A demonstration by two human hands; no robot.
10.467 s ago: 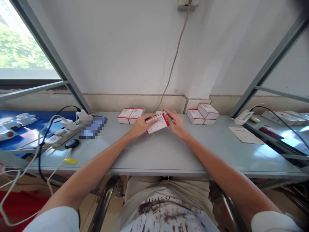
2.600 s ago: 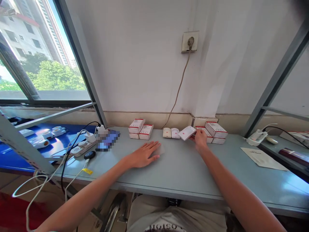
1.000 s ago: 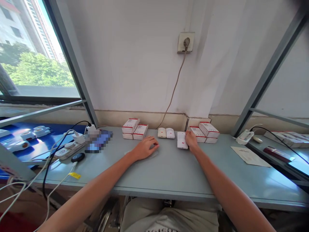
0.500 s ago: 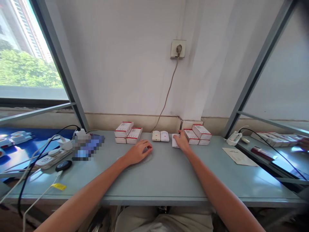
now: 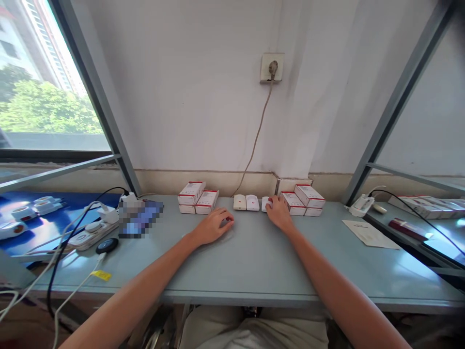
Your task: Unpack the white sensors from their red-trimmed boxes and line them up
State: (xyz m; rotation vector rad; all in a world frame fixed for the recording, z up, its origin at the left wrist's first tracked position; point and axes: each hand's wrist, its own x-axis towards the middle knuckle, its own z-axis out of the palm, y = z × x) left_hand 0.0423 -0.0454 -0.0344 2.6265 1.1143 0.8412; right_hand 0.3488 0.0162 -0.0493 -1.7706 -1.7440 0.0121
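My right hand [image 5: 279, 213] is on a small white plastic device [image 5: 266, 205], its fingers closed around the right side and covering part of it. Just left of that, two similar devices stand side by side, a cream one [image 5: 239, 202] and a white one [image 5: 252, 203], each with a small reddish mark. On the desk nearer to me rests my left hand [image 5: 213, 227], fingers curled inward. Thin clear plastic [image 5: 225, 236] shows beneath it; whether the fingers grip it is hidden. Red-and-white boxes [image 5: 207, 201] are stacked beyond my left hand, and more boxes [image 5: 310, 196] beside my right.
The grey desk [image 5: 247, 271] meets a wall with a plugged socket [image 5: 272, 68]. At left are a power strip [image 5: 89, 236], cables, a black round object [image 5: 107, 245] and a pixelated item [image 5: 141, 219]. Paper [image 5: 368, 234] lies at right, near a white adapter [image 5: 361, 206].
My right hand has pushed the white device back and slightly left, into line with the other two. My left hand stays in nearly the same place. The view has shifted a little.
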